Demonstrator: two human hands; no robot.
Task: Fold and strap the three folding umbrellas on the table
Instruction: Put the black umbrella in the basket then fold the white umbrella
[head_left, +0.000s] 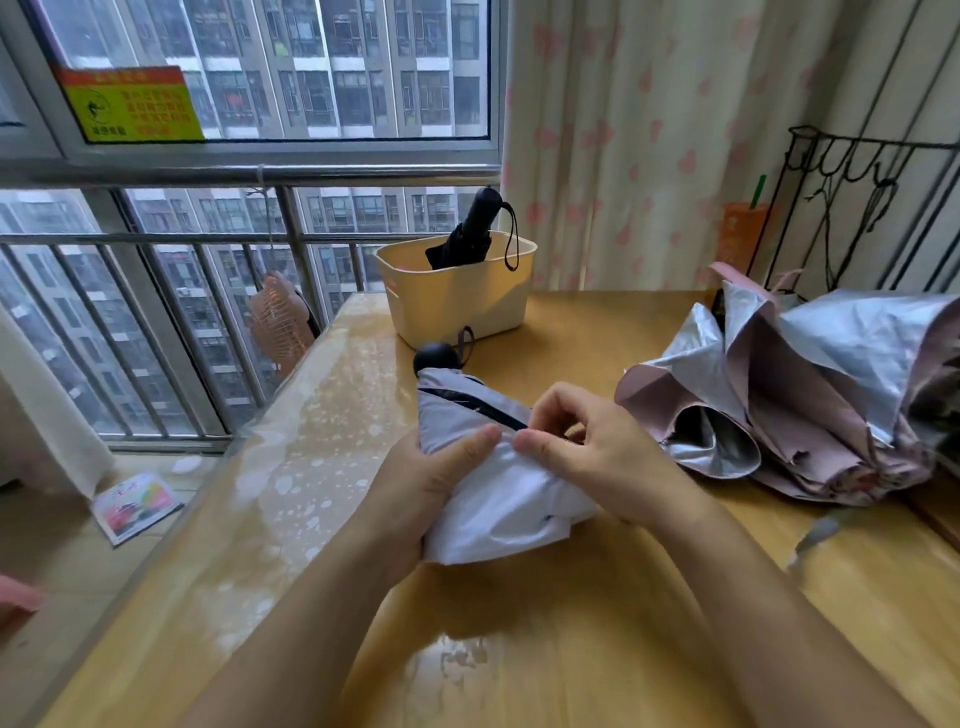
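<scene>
Two bare forearms (311, 623) reach in from 6 o'clock over a glossy wooden bench (571, 665) and meet at the middle of the view on a white folding umbrella (504, 504). The umbrella lies on the bench, gathered into a loose bundle, with its round black handle (436, 357) pointing away toward 12 o'clock. The left hand (431, 478) grips the bundle from its 9 o'clock side, fingers curled underneath and thumb pressed flat on top. The right hand (597, 457) sits at the bundle's 3 o'clock side, its fingers curled and pinching the fabric just beside a dark-edged strip (483, 402) that runs across the cloth; whether that pinch holds the strap itself cannot be told. At 3 o'clock of the hands, near but apart from them, a pink and silver umbrella (805, 405) sprawls unfolded on the bench. At 12 o'clock, beyond the white umbrella's handle, a cream basket (457, 306) stands on the bench with a black umbrella (470, 234) upright in it, handle up and wrist loop hanging over the rim. A flowered curtain (649, 130) hangs at 1 o'clock, and a barred window (208, 249) fills 10 o'clock.
</scene>
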